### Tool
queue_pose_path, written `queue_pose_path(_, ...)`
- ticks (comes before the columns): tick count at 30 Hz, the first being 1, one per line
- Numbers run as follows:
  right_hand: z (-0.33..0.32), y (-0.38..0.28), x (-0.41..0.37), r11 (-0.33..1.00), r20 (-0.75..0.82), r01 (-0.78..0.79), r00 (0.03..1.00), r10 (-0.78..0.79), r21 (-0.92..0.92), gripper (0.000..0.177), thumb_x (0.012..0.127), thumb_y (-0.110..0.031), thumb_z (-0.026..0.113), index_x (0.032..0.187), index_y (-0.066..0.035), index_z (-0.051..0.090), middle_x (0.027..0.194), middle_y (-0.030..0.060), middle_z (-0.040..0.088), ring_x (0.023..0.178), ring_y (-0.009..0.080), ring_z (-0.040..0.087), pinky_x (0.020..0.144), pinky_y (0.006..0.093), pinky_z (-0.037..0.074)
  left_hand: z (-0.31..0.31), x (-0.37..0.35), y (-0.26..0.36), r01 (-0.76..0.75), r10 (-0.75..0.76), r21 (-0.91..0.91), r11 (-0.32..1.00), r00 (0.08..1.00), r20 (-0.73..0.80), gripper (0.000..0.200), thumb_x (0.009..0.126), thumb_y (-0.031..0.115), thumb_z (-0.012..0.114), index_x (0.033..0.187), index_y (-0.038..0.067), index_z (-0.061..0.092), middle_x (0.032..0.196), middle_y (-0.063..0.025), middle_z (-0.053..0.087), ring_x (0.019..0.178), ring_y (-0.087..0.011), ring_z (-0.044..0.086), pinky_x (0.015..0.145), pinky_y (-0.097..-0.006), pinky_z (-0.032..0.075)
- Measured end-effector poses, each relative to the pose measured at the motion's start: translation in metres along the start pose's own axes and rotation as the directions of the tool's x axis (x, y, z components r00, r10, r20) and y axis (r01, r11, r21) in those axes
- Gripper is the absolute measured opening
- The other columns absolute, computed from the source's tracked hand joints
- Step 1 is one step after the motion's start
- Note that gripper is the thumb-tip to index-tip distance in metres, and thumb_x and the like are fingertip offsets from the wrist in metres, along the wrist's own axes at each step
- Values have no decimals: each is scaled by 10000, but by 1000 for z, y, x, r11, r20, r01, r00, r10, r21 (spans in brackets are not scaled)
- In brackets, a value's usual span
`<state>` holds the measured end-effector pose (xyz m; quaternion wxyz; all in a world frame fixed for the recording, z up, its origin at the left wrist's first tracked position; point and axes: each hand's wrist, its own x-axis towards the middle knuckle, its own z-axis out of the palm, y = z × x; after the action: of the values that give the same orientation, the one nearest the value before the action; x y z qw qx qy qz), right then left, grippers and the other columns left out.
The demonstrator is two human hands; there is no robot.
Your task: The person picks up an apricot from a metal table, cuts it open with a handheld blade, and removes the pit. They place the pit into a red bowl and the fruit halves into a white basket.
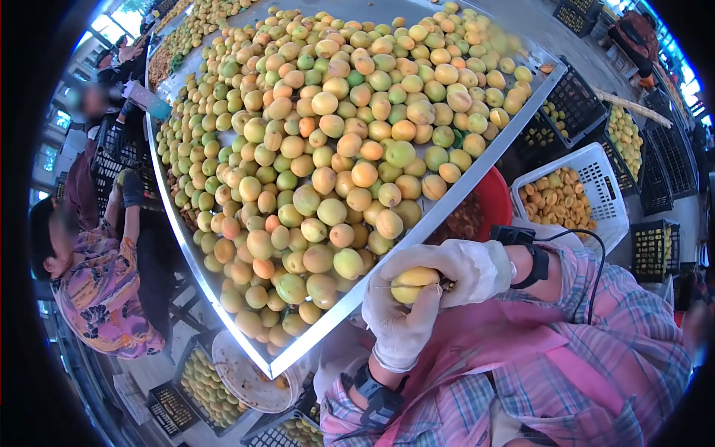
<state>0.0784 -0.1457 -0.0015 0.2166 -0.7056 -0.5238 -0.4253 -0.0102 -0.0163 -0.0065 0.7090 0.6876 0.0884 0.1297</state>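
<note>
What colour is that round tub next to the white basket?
The tub is red, best seen in the head view.

Metal-rimmed table (223, 313), heaped yellow-green fruit (325, 198)

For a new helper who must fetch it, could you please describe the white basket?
Start at the large table piled with fruit. To its right, just past the red basin, sits the white basket. Neighbouring black crates look different; this one is white, holding cut orange fruit.
</note>
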Motion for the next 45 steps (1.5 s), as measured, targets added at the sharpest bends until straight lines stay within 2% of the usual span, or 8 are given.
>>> queue_pose_path(7,11,-5,-21,958,-140,-31,990,-10,-285,226,808,-207,624,939,-22,623,893,102,685,556,151,590,446,266,450,-10,6,2,48,-44,-17,999,985,168,376,808,68,654,1151,-40,546,1021,-120,638,917,-184,628,818,-305,510)
queue_pose_path(19,-16,14,18,643,532,-485,835,140,592,352,858,-133,600,1186,-18,542,1102,41,635,688,136,639,561,236,502,-20,4,5,73,-71,-4,997,981,182,335,848,40,577,1168,-46,528,1045,-95,602,931,-155,578,814,-292,486)
queue_pose_path(22,-30,29,48,-40,956,-976,203,210,216,428,799,-86,647,1206,-67,517,895,15,599,603,119,601,516,248,475,-31,4,22,160,-136,-118,980,972,192,340,857,37,552,1182,-58,526,1036,-87,599,931,-152,566,835,-283,474)
queue_pose_path(32,-122,59,13,-142,760,-908,235,606,394,568,852,-75,599,1368,-129,368,777,68,595,454,112,558,374,245,442,-35,-1,-4,62,-58,-22,998,988,142,326,871,57,563,1188,-8,523,992,-56,568,819,-95,535,696,-224,463)
queue_pose_path(38,-228,67,-45,-147,531,-987,-155,833,-57,767,787,-213,644,1460,-210,275,812,117,634,551,210,626,462,317,533,8,-36,73,205,-201,-12,979,967,158,327,875,143,597,1163,-7,563,1043,-107,589,885,-211,583,732,-320,494)
queue_pose_path(39,-243,67,-61,-179,497,-971,-236,835,-160,799,791,-209,637,1481,-208,233,837,130,644,563,222,639,472,330,546,18,-43,60,-253,222,189,949,960,168,217,870,135,603,1040,1,585,924,-60,572,803,-176,562,672,-286,477)
queue_pose_path(40,-254,68,-78,-211,465,-941,-315,827,-263,832,794,-206,630,1501,-207,192,863,142,655,576,235,652,482,342,559,9,-35,20,318,-284,-241,917,945,165,158,877,116,591,989,7,573,902,-44,556,758,-173,561,652,-284,476)
queue_pose_path(45,-282,56,-116,-332,324,-914,-396,859,-234,851,810,-206,614,1520,-168,145,877,161,670,585,240,666,479,356,562,25,-65,3,316,-259,-226,921,934,247,338,961,141,551,1272,21,496,940,-19,556,769,-111,510,667,-228,440)
